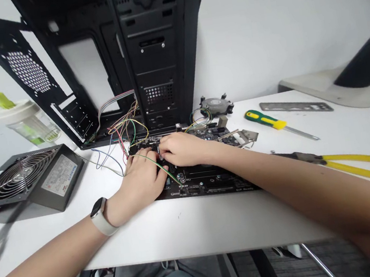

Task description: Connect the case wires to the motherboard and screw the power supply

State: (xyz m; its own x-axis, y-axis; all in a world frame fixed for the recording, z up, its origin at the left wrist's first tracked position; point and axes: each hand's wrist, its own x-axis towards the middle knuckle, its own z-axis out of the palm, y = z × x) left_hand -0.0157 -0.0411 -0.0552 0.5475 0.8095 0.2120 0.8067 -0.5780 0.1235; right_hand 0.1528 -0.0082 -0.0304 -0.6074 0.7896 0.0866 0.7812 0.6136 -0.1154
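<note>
A black motherboard (pixel 219 183) lies flat on the white table in front of the computer case. My left hand (pixel 144 178), with a watch at the wrist, rests on the board's left part, fingers stretched out and thumb apart. Close beside its fingertips, my right hand (pixel 181 149) reaches in from the right with its fingers pinched together at the board's surface. Whatever lies between those fingers is too small and hidden to name. Thin coloured wires (pixel 132 130) run from the case toward both hands. A green-yellow wire (pixel 159 164) crosses over my left fingers.
The open black computer case (pixel 161 68) stands behind the board. Leftward are a power supply (pixel 60 178) and a lidded cup (pixel 23 115). A cooler fan (pixel 216 105), screwdriver (pixel 272 121), metal I/O plate (pixel 294 107), yellow-handled pliers (pixel 311 158) and a stand base (pixel 322 89) lie rightward.
</note>
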